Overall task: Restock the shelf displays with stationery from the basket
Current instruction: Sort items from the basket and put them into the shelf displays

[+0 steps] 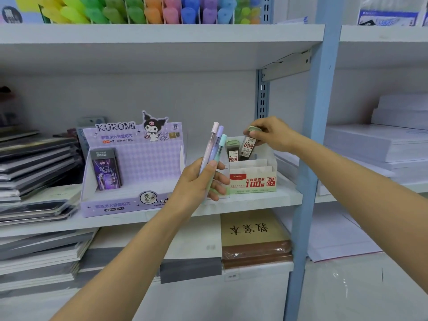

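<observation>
A dark lead refill case [249,145] with a green cap is sitting tilted in the back of a white and red display box [252,181] on the middle shelf [266,200], beside a second case [232,149] like it. The right hand [268,133] is pinching its cap between thumb and fingertips. Just left of the box, the left hand [199,179] is gripping three pastel tubes [214,147], capped pink, purple and teal. Further left, a purple Kuromi display [139,144] is holding one dark pack [106,170].

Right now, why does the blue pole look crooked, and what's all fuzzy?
Head view: the wide lens makes the pole lean; the highlighters up top and the notebooks at left are blurry; the Kuromi box reads clearly.
</observation>
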The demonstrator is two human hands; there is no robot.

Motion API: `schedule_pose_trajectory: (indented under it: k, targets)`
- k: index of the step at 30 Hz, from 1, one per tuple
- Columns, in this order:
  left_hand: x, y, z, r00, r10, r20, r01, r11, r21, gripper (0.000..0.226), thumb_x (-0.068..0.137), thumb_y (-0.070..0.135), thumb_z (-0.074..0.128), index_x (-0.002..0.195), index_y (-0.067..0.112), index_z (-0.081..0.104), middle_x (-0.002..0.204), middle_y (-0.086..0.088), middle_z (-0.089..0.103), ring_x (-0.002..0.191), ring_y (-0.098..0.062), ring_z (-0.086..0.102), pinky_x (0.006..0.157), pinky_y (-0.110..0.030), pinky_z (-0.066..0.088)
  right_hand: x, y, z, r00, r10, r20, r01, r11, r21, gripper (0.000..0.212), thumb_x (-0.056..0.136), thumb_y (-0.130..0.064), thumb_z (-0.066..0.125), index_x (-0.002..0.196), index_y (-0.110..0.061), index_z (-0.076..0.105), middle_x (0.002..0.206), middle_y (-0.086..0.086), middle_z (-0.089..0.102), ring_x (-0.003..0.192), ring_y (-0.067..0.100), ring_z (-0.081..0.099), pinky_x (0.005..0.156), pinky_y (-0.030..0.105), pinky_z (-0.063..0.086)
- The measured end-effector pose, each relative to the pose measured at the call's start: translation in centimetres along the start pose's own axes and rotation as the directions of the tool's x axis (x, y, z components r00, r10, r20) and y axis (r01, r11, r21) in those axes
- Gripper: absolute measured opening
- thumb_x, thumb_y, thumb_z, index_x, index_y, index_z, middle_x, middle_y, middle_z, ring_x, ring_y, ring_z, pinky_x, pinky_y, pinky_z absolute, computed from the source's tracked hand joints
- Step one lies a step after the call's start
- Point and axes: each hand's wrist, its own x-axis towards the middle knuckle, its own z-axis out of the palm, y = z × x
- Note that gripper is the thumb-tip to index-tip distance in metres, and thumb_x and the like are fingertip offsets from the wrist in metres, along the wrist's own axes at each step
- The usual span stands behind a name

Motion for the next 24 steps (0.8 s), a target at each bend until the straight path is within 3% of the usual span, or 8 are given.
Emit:
schedule_pose_trajectory:
  k: [3,6,10,14,16,19,22,24]
  targets:
    - [0.0,-0.1,0.0,1.000,0.002,0.008,-0.002,1.000,-0.007,0.029,0.103,0.031,0.040,0.104,0.011,0.060,0.086,-0.011,0.071,0.066,-0.015,0.065,0.061,-0.028,0.056,0.1,-0.2,-1.1,0.995,-0.022,0.099,0.029,0.997,-0.076,0.015,0.099,-0.011,0.049,0.103,-0.012,0.063,0.092,-0.006,0.065,0.089,0.012,0.064,0.068,0.012,0.053]
    - [0.1,-0.1,0.0,1.000,-0.002,0.004,0.002,1.000,-0.010,0.029,0.103,0.031,0.040,0.105,0.011,0.060,0.086,-0.013,0.071,0.067,-0.016,0.065,0.061,-0.028,0.056,0.2,-0.2,-0.7,0.993,-0.034,0.112,0.045,0.994,-0.103,0.015,0.098,-0.011,0.052,0.107,-0.010,0.063,0.094,-0.002,0.065,0.089,0.014,0.065,0.069,0.015,0.053]
    - [0.1,0.1,0.0,1.000,0.008,0.010,-0.008,1.000,-0.007,0.028,0.104,0.030,0.039,0.104,0.012,0.060,0.085,-0.012,0.071,0.066,-0.016,0.065,0.060,-0.027,0.056,0.5,0.2,1.2,0.997,-0.055,-0.045,0.051,0.996,-0.077,0.015,0.091,-0.009,0.063,0.105,-0.016,0.060,0.093,0.004,0.068,0.085,0.015,0.065,0.078,0.028,0.055]
    - [0.1,0.1,0.0,1.000,0.010,0.013,-0.010,1.000,-0.003,0.028,0.104,0.030,0.039,0.103,0.012,0.061,0.086,-0.013,0.071,0.066,-0.015,0.065,0.061,-0.028,0.056,0.9,0.9,2.5,0.979,-0.094,-0.183,0.048,0.969,-0.240,0.013,0.087,-0.014,0.069,0.099,-0.016,0.073,0.089,-0.008,0.057,0.082,0.007,0.053,0.083,0.029,0.048]
    - [0.1,0.0,-0.1,1.000,0.009,0.015,-0.009,1.000,-0.006,0.029,0.103,0.030,0.039,0.105,0.010,0.060,0.087,-0.014,0.071,0.066,-0.016,0.065,0.061,-0.028,0.056,0.9,1.1,3.0,0.968,-0.106,-0.226,0.032,0.951,-0.309,0.018,0.089,-0.016,0.066,0.106,-0.017,0.073,0.100,-0.005,0.051,0.095,0.011,0.047,0.087,0.026,0.038]
    - [0.0,-0.2,-0.2,1.000,0.003,0.029,-0.002,1.000,-0.012,0.030,0.103,0.030,0.040,0.107,0.008,0.061,0.086,-0.013,0.071,0.067,-0.016,0.065,0.061,-0.028,0.055,0.6,1.3,3.2,0.982,-0.082,-0.168,0.010,0.921,-0.388,0.029,0.095,-0.021,0.059,0.123,-0.017,0.065,0.122,0.005,0.052,0.117,0.020,0.044,0.098,0.028,0.034]
    - [-0.1,-0.3,-0.2,0.999,-0.004,0.041,0.005,0.999,-0.043,0.030,0.103,0.030,0.042,0.107,0.008,0.062,0.084,-0.011,0.071,0.065,-0.017,0.064,0.060,-0.028,0.055,-0.4,0.4,2.9,0.980,-0.076,-0.184,0.011,0.943,-0.332,0.034,0.098,-0.025,0.052,0.131,-0.017,0.058,0.132,0.006,0.052,0.123,0.019,0.046,0.107,0.035,0.035]
    - [-0.2,-0.2,-0.2,0.999,-0.003,0.043,0.005,0.998,-0.062,0.030,0.102,0.031,0.043,0.106,0.009,0.063,0.082,-0.009,0.071,0.062,-0.018,0.064,0.058,-0.027,0.055,-1.5,-0.9,2.6,0.953,-0.091,-0.289,0.056,0.990,-0.128,0.028,0.099,-0.027,0.050,0.122,-0.018,0.063,0.120,0.001,0.061,0.104,0.010,0.055,0.094,0.030,0.044]
